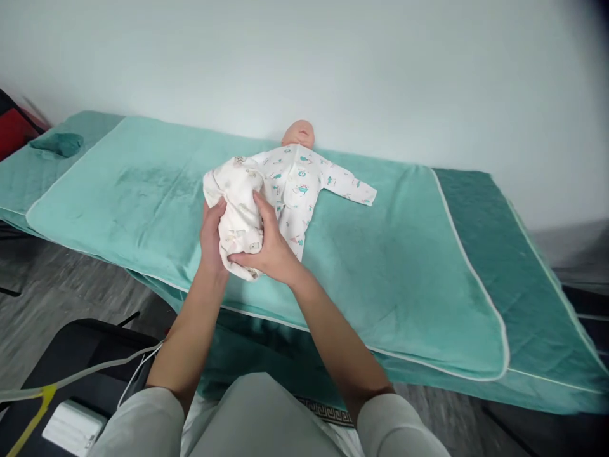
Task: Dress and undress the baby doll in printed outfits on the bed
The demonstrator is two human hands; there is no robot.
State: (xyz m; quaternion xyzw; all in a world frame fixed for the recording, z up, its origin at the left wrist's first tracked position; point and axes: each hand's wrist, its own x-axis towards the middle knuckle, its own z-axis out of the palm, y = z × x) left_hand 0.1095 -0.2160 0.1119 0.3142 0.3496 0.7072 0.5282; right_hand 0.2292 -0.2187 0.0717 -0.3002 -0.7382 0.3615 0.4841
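Observation:
A bundled white cloth with a small faint print is held between my two hands above the bed. My left hand grips its left side, thumb on top. From the right, my right hand wraps its fingers and thumb round the cloth. Behind the bundle lies a baby doll on its back, its head toward the wall. The doll wears a white printed baby top, one sleeve stretched out to the right. The bundle hides the other sleeve and part of the top.
A long bed with a teal plush cover edged in white stands against the pale wall. A black chair stands front left, with a white box-shaped device and cables by my left arm. Grey flooring shows below.

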